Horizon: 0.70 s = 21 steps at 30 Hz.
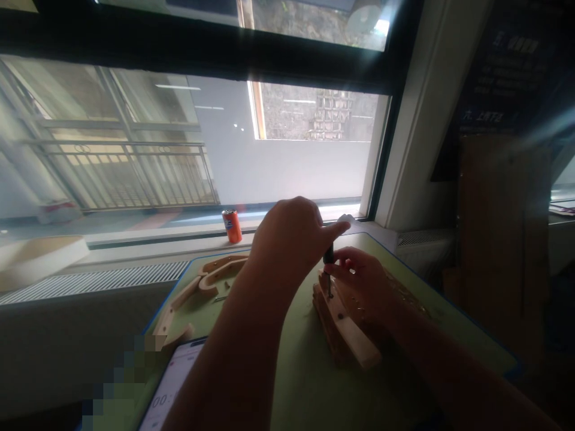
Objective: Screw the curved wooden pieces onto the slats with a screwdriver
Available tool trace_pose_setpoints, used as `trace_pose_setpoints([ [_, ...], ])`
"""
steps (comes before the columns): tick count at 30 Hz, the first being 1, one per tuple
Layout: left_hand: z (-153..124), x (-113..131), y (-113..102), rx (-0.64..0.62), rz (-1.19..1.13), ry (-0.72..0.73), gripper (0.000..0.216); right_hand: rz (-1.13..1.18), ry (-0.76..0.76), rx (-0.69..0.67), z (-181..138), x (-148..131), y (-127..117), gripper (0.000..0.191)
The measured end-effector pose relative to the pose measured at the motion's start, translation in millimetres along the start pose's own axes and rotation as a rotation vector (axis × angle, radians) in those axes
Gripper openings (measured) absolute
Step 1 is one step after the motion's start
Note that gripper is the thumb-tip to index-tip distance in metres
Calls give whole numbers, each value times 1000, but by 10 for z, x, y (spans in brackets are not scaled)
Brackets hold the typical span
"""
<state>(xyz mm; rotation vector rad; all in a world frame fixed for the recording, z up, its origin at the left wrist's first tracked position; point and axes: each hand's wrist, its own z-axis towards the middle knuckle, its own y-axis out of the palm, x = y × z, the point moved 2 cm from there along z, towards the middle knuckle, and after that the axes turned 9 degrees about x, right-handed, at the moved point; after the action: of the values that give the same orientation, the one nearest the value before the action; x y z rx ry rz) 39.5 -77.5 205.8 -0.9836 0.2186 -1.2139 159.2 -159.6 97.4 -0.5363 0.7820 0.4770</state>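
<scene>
“00:” on phone [174, 376]; “五”, “六” on poster [507, 78]

The left grip [299, 230], at centre, and right grip [363, 275], right of centre, are bare hands. The left forearm [238, 341], bare, broadens toward the bottom edge; the shadowed right forearm [442, 359], lower right, is bare too.

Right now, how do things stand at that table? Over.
Left hand gripping screwdriver, right hand lower on it. Tip down at wooden bar. Phone lies left, away from the tip.

Left hand [294, 230] and right hand [362, 272] hold a screwdriver [329, 255] over wood [357, 341].
</scene>
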Motion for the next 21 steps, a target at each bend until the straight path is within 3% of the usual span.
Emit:
trace_pose_setpoints([
  [14, -70, 106, 150, 60, 300, -29, 31, -7, -137, -78, -35, -47, 11, 17],
  [21, 7, 189, 205, -102, 187, 128, 14, 62, -94, -71, -24, 27, -3, 20],
])
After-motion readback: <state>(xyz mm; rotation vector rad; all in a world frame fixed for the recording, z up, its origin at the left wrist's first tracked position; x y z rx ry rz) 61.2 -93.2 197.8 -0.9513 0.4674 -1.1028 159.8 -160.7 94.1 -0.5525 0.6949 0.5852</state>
